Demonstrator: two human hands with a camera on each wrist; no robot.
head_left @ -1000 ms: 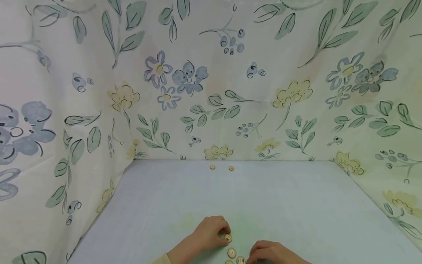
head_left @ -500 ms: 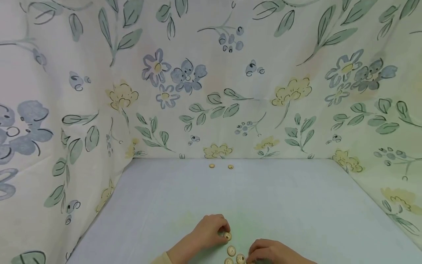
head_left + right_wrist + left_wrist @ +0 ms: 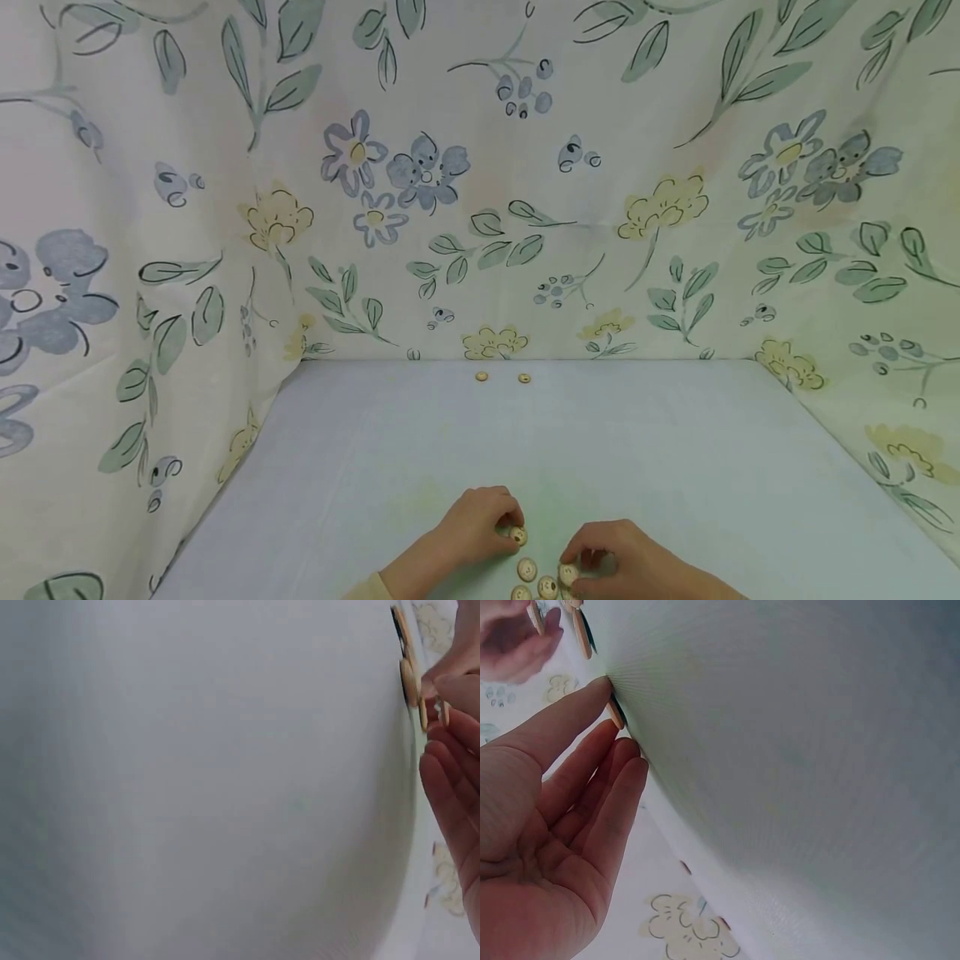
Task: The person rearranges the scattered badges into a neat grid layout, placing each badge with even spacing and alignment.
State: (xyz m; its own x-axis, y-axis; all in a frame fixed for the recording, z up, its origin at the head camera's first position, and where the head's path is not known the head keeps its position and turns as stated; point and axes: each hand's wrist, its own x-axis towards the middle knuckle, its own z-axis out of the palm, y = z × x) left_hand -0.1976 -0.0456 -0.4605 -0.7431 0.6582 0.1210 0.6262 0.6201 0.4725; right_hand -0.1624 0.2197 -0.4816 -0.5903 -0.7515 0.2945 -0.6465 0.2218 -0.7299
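Head view: from where I stood, the left hand was drawn into a pinch, thumb and fingertips gripping opposite edges of one round wooden disc, which lay against the pale tabletop. On the left wrist view, the remaining fingers were extended beside it, slightly bent. The right hand was likewise narrowed to a pinch, holding a second disc. Per the right wrist view, this piece was raised and stood apart from the surface.

Between and below the hands lay three loose discs: an upper disc, a spotted disc and a lower disc, the last cut by the frame edge. Two more units, a far left disc and a far right disc, lay well apart from the group, near the floral cloth behind the tabletop.
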